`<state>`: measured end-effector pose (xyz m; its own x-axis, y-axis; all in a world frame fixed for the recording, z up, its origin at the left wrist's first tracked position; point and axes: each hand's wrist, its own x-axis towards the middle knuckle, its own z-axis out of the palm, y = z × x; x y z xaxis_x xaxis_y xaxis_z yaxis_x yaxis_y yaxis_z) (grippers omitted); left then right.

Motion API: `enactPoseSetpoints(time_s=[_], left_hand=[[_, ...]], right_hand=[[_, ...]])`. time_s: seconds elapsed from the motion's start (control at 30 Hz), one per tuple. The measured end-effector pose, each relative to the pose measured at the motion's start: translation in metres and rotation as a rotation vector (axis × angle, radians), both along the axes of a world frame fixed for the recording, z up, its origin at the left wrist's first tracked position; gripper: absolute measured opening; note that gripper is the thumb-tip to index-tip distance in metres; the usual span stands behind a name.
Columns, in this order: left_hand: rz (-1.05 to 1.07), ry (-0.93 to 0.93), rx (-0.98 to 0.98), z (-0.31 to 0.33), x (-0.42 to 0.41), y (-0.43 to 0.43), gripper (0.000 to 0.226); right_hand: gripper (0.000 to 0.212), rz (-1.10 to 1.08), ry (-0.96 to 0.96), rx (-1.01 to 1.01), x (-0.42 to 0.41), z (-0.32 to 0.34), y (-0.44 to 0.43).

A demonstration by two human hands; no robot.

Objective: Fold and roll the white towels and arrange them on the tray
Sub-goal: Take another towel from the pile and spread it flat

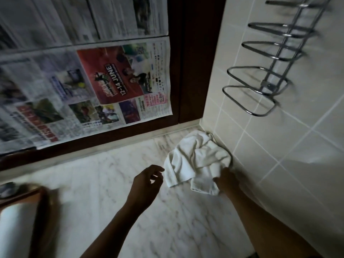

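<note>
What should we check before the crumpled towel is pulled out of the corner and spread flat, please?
1. Right hand on the white towel: ok, it grips the near edge.
2. Left hand free: ok, it holds nothing, just short of the towel.
3. Towel flat: not ok, crumpled in the corner by the tiled wall.
4. Bare marble counter for spreading: ok, it shows near both hands.
5. Room on the tray: cannot tell, blurred at the left edge.
</note>
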<state>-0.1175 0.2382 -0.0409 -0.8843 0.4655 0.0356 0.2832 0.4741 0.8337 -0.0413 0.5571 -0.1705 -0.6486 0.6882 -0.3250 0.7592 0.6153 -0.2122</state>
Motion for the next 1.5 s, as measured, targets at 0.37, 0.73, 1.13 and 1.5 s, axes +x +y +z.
enactPoseSetpoints(time_s=[0.37,0.73,1.13,1.5], left_hand=[[-0.024,0.097,-0.019,0.018,0.042,-0.052,0.031],[-0.25,0.176,0.133,0.114,0.155,-0.105,0.011],[-0.294,-0.304,0.482,0.225,0.206,-0.169,0.043],[-0.175,-0.001,0.579,0.246,0.188,-0.229,0.021]], right_hand=[[0.027,0.446,0.659,-0.228,0.066,0.131,-0.107],[0.045,0.64,0.952,-0.415,0.173,0.308,-0.233],[0.032,0.601,1.164,-0.523,0.188,0.376,-0.287],[0.013,0.739,0.771,-0.276,0.193,0.387,-0.302]])
